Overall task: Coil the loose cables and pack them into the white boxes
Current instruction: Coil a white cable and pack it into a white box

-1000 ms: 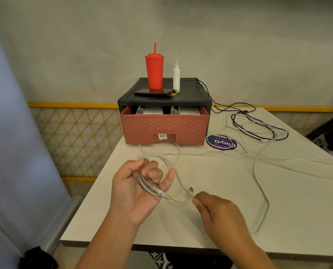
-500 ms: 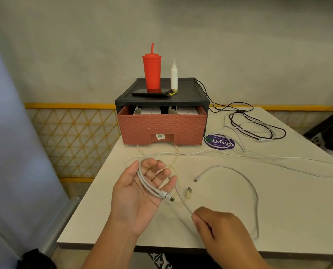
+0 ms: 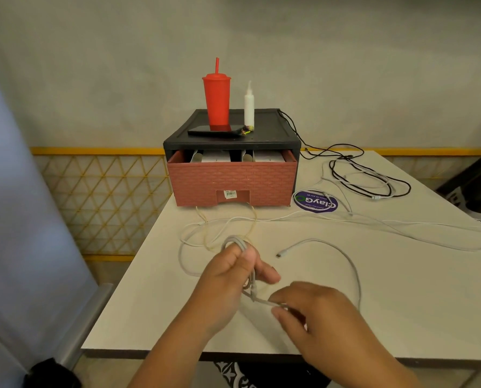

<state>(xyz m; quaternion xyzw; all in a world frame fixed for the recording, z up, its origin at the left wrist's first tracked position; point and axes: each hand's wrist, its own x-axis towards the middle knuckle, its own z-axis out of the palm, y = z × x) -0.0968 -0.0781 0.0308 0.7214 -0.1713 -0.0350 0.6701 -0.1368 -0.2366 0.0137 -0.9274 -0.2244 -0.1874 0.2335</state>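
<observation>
My left hand (image 3: 228, 278) grips a small coil of white cable (image 3: 238, 243) looped round its fingers, above the table's front part. My right hand (image 3: 315, 312) pinches the same cable's free end (image 3: 264, 301) just right of the coil. A second white cable (image 3: 343, 256) curves loose on the table to the right, its plug lying free. More white cables (image 3: 373, 222) trail across the middle and a black cable (image 3: 368, 175) lies at the back right. White boxes (image 3: 215, 157) stand in the open red drawer (image 3: 231, 180).
The drawer unit's black top (image 3: 264, 127) carries a red cup with a straw (image 3: 216, 100), a white bottle (image 3: 249, 107) and a phone (image 3: 214, 132). A purple round sticker (image 3: 315, 203) lies right of the drawer. The table's front edge (image 3: 177, 352) is near my wrists.
My left hand has turned and closed round the coil. My right hand has moved up and left, close to the coil, with the cable end. The second cable's plug now lies free on the table.
</observation>
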